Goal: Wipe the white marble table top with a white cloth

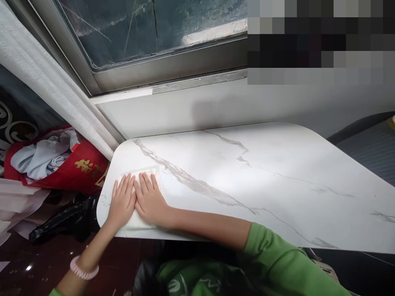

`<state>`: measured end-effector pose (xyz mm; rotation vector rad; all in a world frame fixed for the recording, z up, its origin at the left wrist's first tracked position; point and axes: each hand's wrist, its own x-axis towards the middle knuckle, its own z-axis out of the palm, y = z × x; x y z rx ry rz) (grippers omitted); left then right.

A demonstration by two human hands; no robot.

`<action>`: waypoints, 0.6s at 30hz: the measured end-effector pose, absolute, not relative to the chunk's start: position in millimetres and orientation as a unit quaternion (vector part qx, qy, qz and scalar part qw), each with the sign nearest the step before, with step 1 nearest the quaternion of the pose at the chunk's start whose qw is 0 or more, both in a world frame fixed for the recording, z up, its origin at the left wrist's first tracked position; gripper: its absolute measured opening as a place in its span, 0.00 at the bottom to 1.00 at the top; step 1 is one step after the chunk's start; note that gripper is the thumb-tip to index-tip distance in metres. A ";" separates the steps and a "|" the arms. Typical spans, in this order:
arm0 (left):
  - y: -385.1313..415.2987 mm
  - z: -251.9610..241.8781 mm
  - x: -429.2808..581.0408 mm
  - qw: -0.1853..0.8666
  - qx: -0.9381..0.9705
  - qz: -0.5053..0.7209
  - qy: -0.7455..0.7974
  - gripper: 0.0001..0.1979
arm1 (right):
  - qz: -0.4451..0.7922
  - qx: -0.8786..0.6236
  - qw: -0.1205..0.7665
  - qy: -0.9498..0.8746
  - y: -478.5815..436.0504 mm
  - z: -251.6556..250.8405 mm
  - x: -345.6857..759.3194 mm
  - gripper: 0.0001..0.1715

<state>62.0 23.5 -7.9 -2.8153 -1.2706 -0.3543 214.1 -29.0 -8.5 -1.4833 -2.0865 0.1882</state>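
A white cloth (138,222) lies flat near the left end of the white marble-patterned table (197,164). My left hand (121,201) rests palm down on the cloth's left part, its fingers stretched out and pointing away from me. Beside it, touching it at the thumb, my right hand (151,201) also presses flat on the cloth with its fingers spread. Both palms cover much of the cloth; its far edge shows just beyond the fingertips. A pink coiled band is on my left wrist.
A red bag (83,168) holding grey-blue fabric (46,156) stands left of the table. Near it are a white curtain (55,74) and a black object (64,218). A window (154,33) is behind the table, and a grey chair (370,144) is at the right.
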 end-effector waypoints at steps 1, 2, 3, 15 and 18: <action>11.1 -8.1 60.8 0.018 -0.904 -0.117 -0.410 0.28 | 0.074 -0.547 0.283 -0.784 -39.5 -7.9 214.4 0.36; 0.3 -8.4 60.0 0.019 -0.903 -0.119 -0.413 0.28 | 0.079 -0.543 0.282 -0.787 -48.6 -7.2 214.9 0.35; -8.8 -8.7 59.6 0.020 -0.901 -0.121 -0.415 0.29 | 0.083 -0.539 0.280 -0.790 -56.2 -6.5 215.5 0.35; 48.7 -14.2 88.4 0.024 -0.875 -0.134 -0.464 0.26 | 0.047 -0.550 0.254 -0.794 7.8 -13.3 234.1 0.35; 97.3 -3.9 121.8 0.006 -0.874 -0.104 -0.474 0.24 | 0.045 -0.584 0.234 -0.776 56.1 -14.1 256.6 0.34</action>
